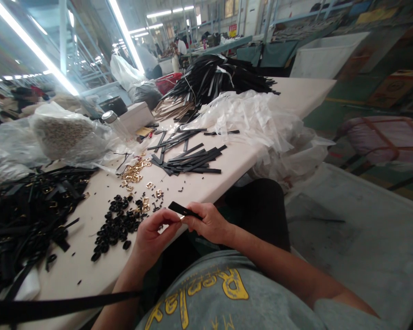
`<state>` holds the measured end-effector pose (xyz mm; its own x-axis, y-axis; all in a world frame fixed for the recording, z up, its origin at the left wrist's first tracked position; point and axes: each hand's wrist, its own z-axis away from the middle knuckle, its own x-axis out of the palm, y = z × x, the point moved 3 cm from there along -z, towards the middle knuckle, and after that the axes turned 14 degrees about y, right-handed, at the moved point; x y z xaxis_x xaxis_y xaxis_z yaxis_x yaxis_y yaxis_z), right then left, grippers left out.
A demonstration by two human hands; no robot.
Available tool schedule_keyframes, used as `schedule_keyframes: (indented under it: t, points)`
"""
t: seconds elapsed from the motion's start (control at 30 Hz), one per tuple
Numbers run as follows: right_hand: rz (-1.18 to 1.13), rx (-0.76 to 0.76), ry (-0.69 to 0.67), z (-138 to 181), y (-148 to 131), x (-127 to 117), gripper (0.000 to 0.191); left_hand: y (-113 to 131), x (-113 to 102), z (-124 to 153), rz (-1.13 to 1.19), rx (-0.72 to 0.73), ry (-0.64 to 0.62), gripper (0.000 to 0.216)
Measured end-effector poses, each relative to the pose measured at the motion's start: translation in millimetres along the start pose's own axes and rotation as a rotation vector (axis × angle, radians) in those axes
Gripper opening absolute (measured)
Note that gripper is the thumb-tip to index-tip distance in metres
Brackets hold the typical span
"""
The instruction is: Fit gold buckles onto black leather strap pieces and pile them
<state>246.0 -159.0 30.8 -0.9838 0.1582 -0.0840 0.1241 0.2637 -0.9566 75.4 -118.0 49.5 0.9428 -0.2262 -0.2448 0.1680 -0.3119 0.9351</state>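
My right hand (209, 223) is closed on a short black strap (183, 210), held at the near edge of the white table (223, 172). My left hand (154, 237) pinches its fingertips together at the strap's end; what they hold is too small to name. Just beyond my left hand lie a heap of black loops (119, 224) and scattered gold buckles (135, 173). Further back sits a pile of cut black straps (189, 160).
A mass of assembled black straps (24, 215) covers the table's left. Clear plastic bags (254, 117) and long black strips (216, 75) lie at the far end. A filled plastic sack (65, 133) stands left. People work in the background.
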Motion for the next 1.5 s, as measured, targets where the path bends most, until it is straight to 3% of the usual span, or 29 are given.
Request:
schedule_keyframes:
  t: [0.2, 0.4, 0.67, 0.87, 0.97, 1.1, 1.33, 1.5]
  points:
    - [-0.054, 0.1, 0.093, 0.6, 17.2, 1.7, 0.02, 3.6, -1.2, -4.9, 0.15, -0.042, 0.255, 0.008]
    - [0.069, 0.047, 0.001, 5.8, 15.9, 8.2, 0.017, -3.0, -3.0, -9.6, 0.211, -0.066, 0.413, 0.012]
    - [0.081, -0.003, 0.003, 8.7, 9.5, 7.8, 0.017, -17.9, -2.1, -10.7, 0.328, -0.185, 0.457, 0.014]
    - [0.113, -0.004, 0.015, 8.1, 9.1, 7.7, 0.019, -26.2, 9.2, -10.9, 0.537, -0.553, 0.344, 0.026]
    - [0.166, 0.006, 0.042, 7.1, 10.5, 7.4, 0.017, -30.3, 15.9, -8.8, 0.611, -0.654, 0.305, 0.029]
    - [0.222, 0.017, 0.08, 5.7, 11.7, 7.3, 0.022, -31.1, 20.1, -5.7, 0.577, -0.6, 0.3, 0.03]
    - [0.272, -0.002, 0.07, 3.7, 5.5, 10.5, 0.019, -22.3, 19.5, -4.0, 0.316, -0.332, 0.243, 0.025]
    - [0.297, -0.022, 0.013, 2.5, -1.5, 7.5, 0.015, -25.2, 10.2, -7.0, 0.371, -0.344, 0.334, 0.023]
